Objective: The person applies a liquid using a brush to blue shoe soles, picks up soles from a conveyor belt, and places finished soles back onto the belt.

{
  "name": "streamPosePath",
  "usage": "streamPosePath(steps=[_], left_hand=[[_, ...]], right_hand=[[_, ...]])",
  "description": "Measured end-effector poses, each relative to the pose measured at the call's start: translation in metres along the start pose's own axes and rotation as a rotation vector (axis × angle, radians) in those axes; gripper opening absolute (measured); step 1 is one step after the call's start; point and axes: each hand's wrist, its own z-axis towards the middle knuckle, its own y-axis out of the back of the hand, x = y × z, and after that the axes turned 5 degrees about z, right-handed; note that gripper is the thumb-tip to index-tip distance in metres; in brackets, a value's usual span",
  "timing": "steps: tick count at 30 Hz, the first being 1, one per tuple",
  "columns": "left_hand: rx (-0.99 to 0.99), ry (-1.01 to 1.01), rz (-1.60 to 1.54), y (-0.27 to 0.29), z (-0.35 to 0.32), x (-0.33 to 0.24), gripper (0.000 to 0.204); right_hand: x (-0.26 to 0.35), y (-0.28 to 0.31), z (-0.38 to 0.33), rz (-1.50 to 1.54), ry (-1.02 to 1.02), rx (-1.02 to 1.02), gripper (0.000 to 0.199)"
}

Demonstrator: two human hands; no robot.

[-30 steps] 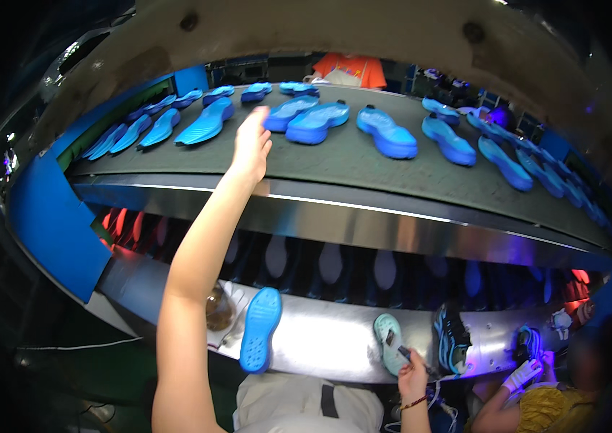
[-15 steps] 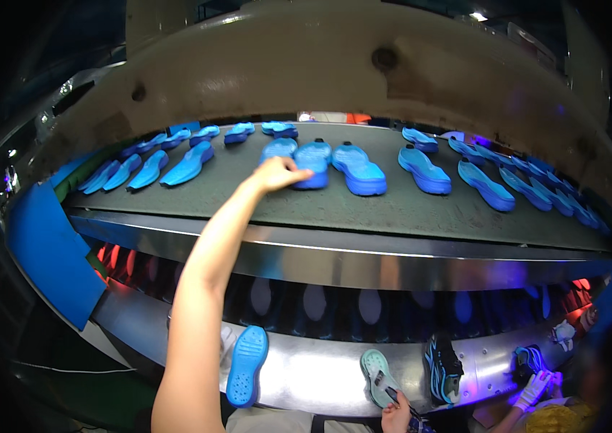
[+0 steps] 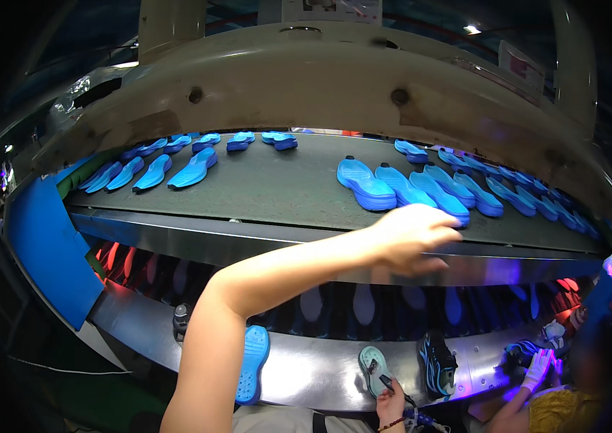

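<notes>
My left hand (image 3: 414,242) hovers over the front edge of the conveyor belt, fingers spread, slightly blurred, with nothing seen in it. Just behind it several blue shoe soles (image 3: 366,185) lie close together, slanted, on the dark belt (image 3: 270,184). My right hand (image 3: 390,404) is low in the middle, closed round a thin dark handle (image 3: 387,381) whose end reaches a mint-green sole (image 3: 371,356) on the metal ledge. A larger blue sole (image 3: 254,364), studded side up, lies partly behind my left arm.
More blue soles stand in rows at the belt's left (image 3: 153,174) and right. A beige machine hood (image 3: 299,86) spans above. On the ledge (image 3: 306,368) sits a black-and-blue shoe (image 3: 437,364); at right, a co-worker's gloved hands (image 3: 538,369) hold another shoe.
My left hand has moved right and nearer, away from the soles at the belt's middle. Those soles now sit further right, bunched beside others. My right hand stays by the mint-green sole.
</notes>
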Motion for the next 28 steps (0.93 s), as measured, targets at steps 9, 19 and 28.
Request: streamPosePath(steps=[9,19,28], left_hand=[[-0.117,0.439,0.42,0.155,0.143,-0.009,0.044],[0.427,0.636,-0.061,0.176,0.163,0.023,0.055],[-0.254,0.48,0.714,0.159,0.138,-0.021,0.076]], right_hand=[[0.005,0.014,-0.013,0.035,-0.009,-0.011,0.014],[0.014,0.007,-0.011,0.017,-0.033,0.103,0.012],[-0.012,0.01,0.016,0.302,-0.072,0.129,0.014]])
